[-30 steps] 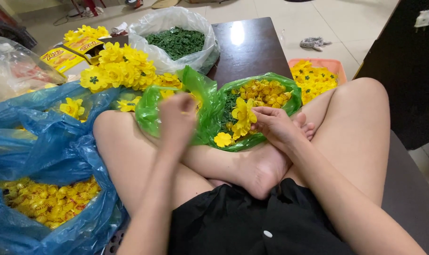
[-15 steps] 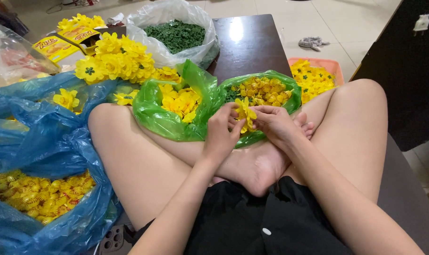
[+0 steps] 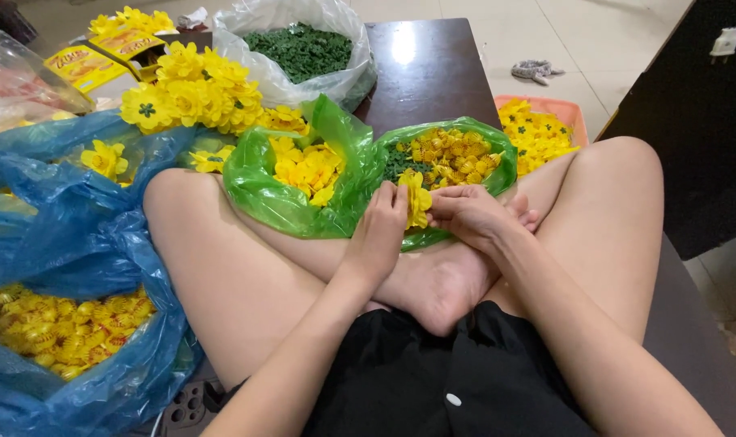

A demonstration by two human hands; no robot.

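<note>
Head view: left hand (image 3: 380, 235) and right hand (image 3: 469, 217) both pinch one yellow flower (image 3: 417, 199) between them, its long axis upright, petals edge-on. Just beyond the pinch gapes the green bag (image 3: 360, 174) of petals and green bits; the crossed legs hem it in below, a blue bag (image 3: 68, 243) lies well left.

Two bags (image 3: 303, 194) (image 3: 481, 146) side by side before the legs (image 3: 246, 267) — hands (image 3: 421, 222) between (flower (image 3: 417, 198) held).

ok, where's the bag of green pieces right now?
Head view, top centre: the clear bag of green pieces sits on the dark wooden table, just behind the pile of yellow flowers and the two green bags.
</note>
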